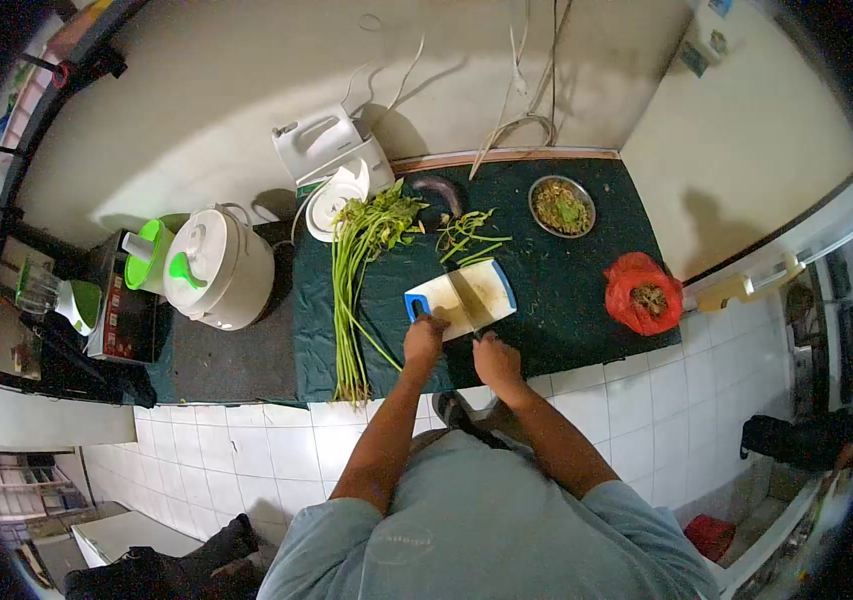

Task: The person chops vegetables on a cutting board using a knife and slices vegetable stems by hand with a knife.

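On the dark green cloth lies a white cutting board (pixel 492 287) with blue ends, slightly tilted. My left hand (pixel 425 338) is closed at the board's lower left corner, by its blue handle. My right hand (pixel 497 358) is wrapped round the handle of a knife (pixel 468 300), whose blade lies across the middle of the board. Left of the board is a long bunch of leafy green stalks (pixel 349 300). Just behind the board sit loose green stems (pixel 467 238), with a dark purple eggplant-like vegetable (pixel 440 190) beyond them.
A metal bowl (pixel 562 207) of chopped greens stands at the back right, a red plastic bag (pixel 644 293) at the right edge. On the left are a white rice cooker (pixel 219 268), a green container (pixel 150 257) and a white mixer (pixel 332 150) by the wall.
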The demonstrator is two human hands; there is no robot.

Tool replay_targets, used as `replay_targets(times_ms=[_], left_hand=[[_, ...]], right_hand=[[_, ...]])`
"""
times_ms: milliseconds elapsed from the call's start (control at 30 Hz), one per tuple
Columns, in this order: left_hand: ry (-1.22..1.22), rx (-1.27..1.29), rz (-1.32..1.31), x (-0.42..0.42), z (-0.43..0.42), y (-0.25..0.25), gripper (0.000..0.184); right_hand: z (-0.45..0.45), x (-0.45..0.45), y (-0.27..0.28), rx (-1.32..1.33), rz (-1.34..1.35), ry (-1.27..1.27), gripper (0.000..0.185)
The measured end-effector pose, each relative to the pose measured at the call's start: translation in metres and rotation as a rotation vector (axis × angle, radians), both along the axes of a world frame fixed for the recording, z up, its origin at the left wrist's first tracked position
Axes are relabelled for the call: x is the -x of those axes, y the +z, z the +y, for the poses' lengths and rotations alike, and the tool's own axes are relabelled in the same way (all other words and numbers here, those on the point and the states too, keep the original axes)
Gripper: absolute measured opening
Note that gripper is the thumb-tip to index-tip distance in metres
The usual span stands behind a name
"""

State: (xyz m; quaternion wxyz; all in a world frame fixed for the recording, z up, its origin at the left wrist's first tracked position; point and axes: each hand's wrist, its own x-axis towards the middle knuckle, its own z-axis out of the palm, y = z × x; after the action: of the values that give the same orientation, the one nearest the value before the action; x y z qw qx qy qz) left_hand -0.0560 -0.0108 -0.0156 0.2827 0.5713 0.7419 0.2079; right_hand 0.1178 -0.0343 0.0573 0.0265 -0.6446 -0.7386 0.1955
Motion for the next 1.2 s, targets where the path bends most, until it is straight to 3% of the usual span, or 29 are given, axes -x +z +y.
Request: replay_targets(times_ms=[133, 267, 567, 633, 733, 967, 1033, 1200], left_hand=[[-0.065, -0.150, -0.073, 0.008, 0.004, 0.019, 0.017], [-0.022, -0.102, -0.148, 0.008, 0.005, 0.022, 0.016], [-0.098, -0.120, 0.124, -0.006, -0.020, 0.041, 0.017], [-0.201, -0.197, 0.289, -0.008, -0.025, 0.042, 0.021], [-0.280, -0.118, 0.309, -0.008, -0.029, 0.045, 0.020], [-0.136, -0.128, 0.215, -0.008, -0.030, 0.044, 0.027], [-0.236, -0.154, 0.383, -0.004, -0.029, 0.040, 0.029], [-0.271, -0.113, 0.451, -0.001, -0.033, 0.035, 0.030]], right_hand=[[0.007, 0.001, 0.005, -0.097, 0.019, 0.057, 0.037], [-0.015, -0.002, -0.023, -0.081, -0.035, -0.040, 0.035], [-0.001, 0.000, 0.005, 0.000, -0.029, 0.089, 0.034], [-0.008, 0.000, -0.003, -0.049, -0.062, 0.094, 0.034], [-0.001, 0.005, -0.006, -0.005, 0.022, -0.019, 0.033], [-0.011, 0.003, -0.006, -0.129, -0.028, 0.109, 0.031], [-0.015, 0.002, -0.013, -0.006, -0.014, -0.023, 0.032], [0.008, 0.012, -0.016, -0.079, -0.083, 0.089, 0.031]])
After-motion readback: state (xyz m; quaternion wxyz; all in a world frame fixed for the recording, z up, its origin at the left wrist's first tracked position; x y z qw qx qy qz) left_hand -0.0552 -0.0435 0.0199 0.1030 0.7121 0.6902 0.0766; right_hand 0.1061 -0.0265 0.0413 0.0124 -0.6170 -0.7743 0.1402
